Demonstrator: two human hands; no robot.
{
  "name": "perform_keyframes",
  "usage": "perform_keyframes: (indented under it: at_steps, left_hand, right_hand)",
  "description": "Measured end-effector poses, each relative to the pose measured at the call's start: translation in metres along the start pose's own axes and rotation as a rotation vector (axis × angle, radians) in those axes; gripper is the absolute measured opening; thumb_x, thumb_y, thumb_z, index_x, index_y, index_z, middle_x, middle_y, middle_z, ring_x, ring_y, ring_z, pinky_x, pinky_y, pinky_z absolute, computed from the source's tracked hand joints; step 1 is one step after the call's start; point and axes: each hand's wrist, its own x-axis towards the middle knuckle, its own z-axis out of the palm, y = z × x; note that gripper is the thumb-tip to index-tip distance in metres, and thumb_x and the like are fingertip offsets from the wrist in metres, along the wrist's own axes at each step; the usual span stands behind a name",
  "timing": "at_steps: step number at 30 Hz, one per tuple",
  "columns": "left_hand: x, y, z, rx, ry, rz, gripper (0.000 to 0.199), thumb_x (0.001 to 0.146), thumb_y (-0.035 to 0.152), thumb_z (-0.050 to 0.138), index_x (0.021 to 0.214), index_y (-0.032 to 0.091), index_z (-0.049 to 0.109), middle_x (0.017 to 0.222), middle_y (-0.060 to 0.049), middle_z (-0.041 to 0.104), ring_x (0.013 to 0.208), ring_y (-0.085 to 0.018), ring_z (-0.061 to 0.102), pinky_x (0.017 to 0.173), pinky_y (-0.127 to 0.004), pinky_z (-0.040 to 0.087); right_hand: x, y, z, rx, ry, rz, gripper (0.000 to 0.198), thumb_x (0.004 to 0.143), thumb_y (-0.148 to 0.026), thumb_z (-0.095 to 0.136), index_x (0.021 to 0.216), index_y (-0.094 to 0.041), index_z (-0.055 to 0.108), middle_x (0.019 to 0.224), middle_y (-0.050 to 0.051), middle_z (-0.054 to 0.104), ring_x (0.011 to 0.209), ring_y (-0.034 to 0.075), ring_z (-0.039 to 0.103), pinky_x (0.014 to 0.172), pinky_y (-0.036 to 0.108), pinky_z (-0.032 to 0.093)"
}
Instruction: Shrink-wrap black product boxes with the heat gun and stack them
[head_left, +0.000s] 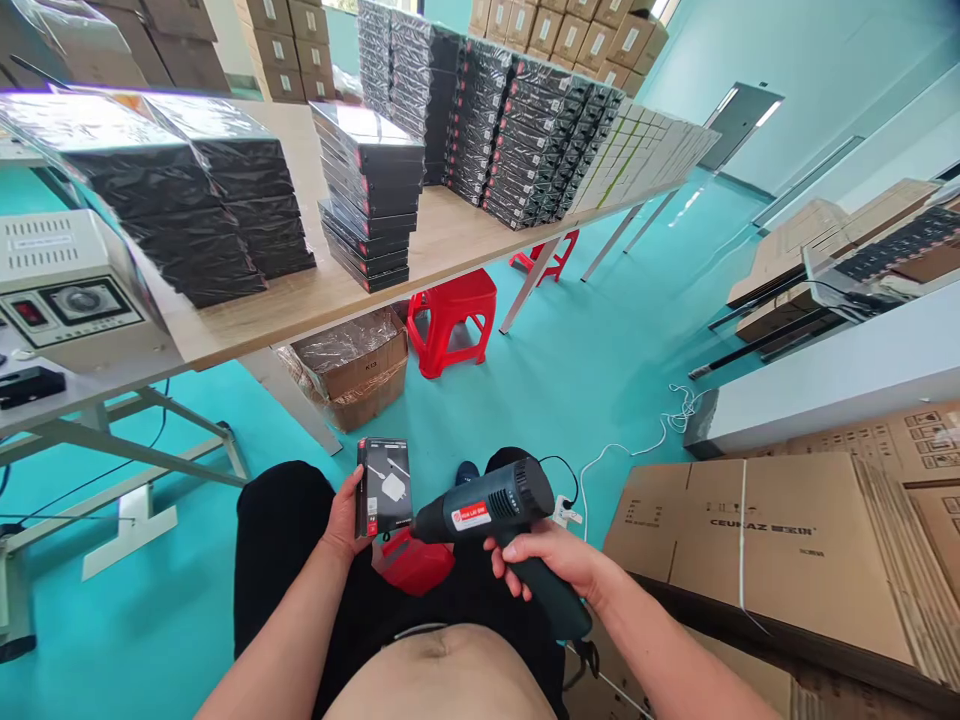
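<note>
My left hand point(347, 515) grips the left edge of a small black charger box point(387, 487), whose front shows a white charger and cable. In my right hand point(540, 562) is a dark heat gun point(487, 505) with a red and white label, held by its handle. Its nozzle points left at the lower right corner of the box; I cannot tell whether the two touch. Below the nozzle the red seat of a stool point(414, 565) shows between my legs.
Stacks of wrapped black boxes point(371, 200) stand on the wooden table point(442, 235) ahead. A beige machine point(71, 290) is at the left. Red stools point(454, 315) and an open carton point(352, 370) are under the table. Flat cartons point(739, 530) lie right, near a white cable point(626, 450).
</note>
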Motion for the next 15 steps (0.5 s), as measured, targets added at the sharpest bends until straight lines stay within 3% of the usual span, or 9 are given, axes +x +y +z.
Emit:
perform_keyframes:
  at_steps: [2, 7, 12, 15]
  left_hand:
    - [0.003, -0.001, 0.0, -0.008, 0.029, 0.04, 0.034, 0.079, 0.038, 0.064, 0.103, 0.015, 0.063, 0.088, -0.009, 0.071, 0.077, -0.024, 0.069, 0.078, -0.042, 0.055]
    - [0.015, -0.003, -0.008, -0.026, 0.12, -0.012, 0.039, 0.078, 0.051, 0.062, 0.098, 0.018, 0.058, 0.093, -0.01, 0.068, 0.088, -0.029, 0.067, 0.079, -0.05, 0.054]
    - [0.023, -0.006, -0.015, -0.062, 0.187, -0.061, 0.036, 0.078, 0.051, 0.061, 0.092, 0.02, 0.049, 0.091, -0.011, 0.063, 0.087, -0.03, 0.066, 0.07, -0.049, 0.056]
    - [0.022, -0.004, -0.013, -0.128, 0.184, -0.068, 0.037, 0.077, 0.048, 0.062, 0.096, 0.02, 0.048, 0.097, -0.013, 0.061, 0.091, -0.032, 0.066, 0.071, -0.05, 0.056]
  right_hand:
    - [0.002, 0.003, 0.005, 0.054, -0.008, -0.036, 0.03, 0.072, -0.022, 0.059, 0.099, -0.01, 0.064, 0.077, 0.007, 0.066, 0.055, 0.014, 0.062, 0.046, 0.022, 0.046]
    - [0.01, 0.005, 0.008, 0.19, 0.219, -0.144, 0.028, 0.076, -0.026, 0.057, 0.099, -0.012, 0.063, 0.079, 0.006, 0.066, 0.059, 0.014, 0.062, 0.049, 0.023, 0.047]
    - [0.01, 0.0, 0.025, 0.135, 0.102, -0.141, 0.029, 0.072, -0.023, 0.06, 0.098, -0.01, 0.064, 0.079, 0.007, 0.066, 0.055, 0.014, 0.061, 0.047, 0.024, 0.046]
    - [0.014, -0.003, 0.034, 0.147, 0.179, -0.188, 0.03, 0.072, -0.026, 0.061, 0.098, -0.011, 0.064, 0.079, 0.007, 0.067, 0.057, 0.014, 0.061, 0.049, 0.024, 0.047]
